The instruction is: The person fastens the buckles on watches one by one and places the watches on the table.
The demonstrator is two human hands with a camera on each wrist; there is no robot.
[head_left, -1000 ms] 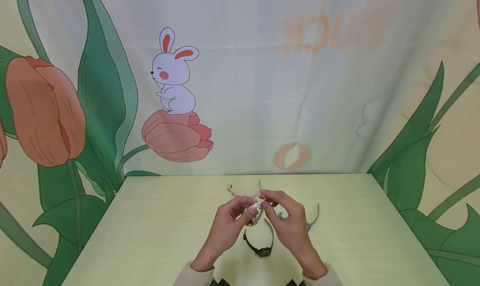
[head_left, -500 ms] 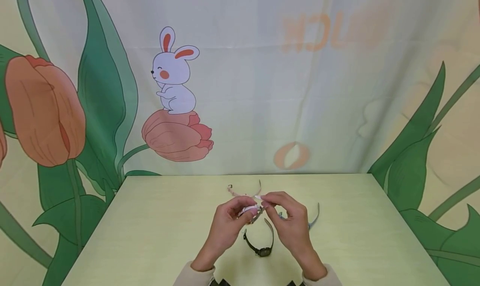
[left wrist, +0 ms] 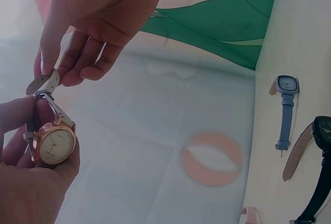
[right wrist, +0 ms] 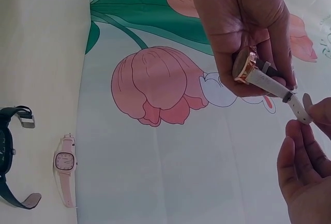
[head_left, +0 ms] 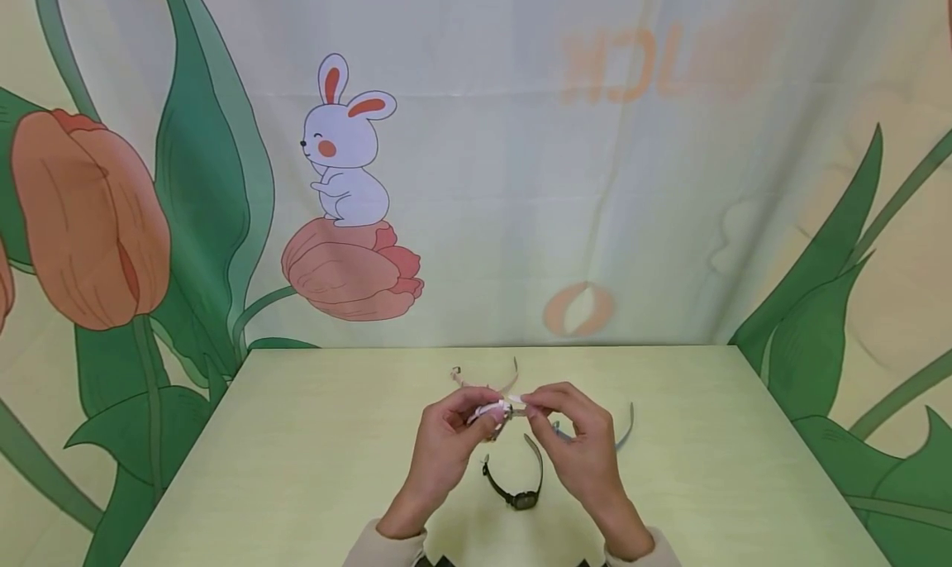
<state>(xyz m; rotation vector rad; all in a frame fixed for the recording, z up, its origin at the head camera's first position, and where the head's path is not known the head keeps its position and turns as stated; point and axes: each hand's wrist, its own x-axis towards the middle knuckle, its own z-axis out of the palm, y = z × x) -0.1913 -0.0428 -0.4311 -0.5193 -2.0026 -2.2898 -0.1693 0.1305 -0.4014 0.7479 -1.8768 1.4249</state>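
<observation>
Pinched between the thumb and bent fingers of the left hand (head_left: 449,439): a white-strapped watch (left wrist: 56,145), held raised, round rose-gold case tilted, pale dial turned toward the left wrist camera. Clamped by thumb and forefinger of the right hand (head_left: 578,439): the end part of its strap (right wrist: 266,81), just past the buckle (left wrist: 43,95). Whether fully threaded through, cannot tell; too small and partly covered by fingertips. Beneath the white-strapped watch: a pale table (head_left: 297,451). Nearer the body than the white-strapped watch and slightly right of it: a black watch (head_left: 525,499), strap in an open curve, brownish lining showing in the left wrist view. Right of the white-strapped watch: a blue watch (left wrist: 286,113), partly behind the right hand from the head. Beyond the white-strapped watch: a pink watch (right wrist: 64,161), case rounded-square, strap ends pointing away. Well beyond the white-strapped watch: a hanging cloth (head_left: 483,220), printed to its left with a white rabbit (head_left: 345,145) on a pink tulip (head_left: 345,273).
</observation>
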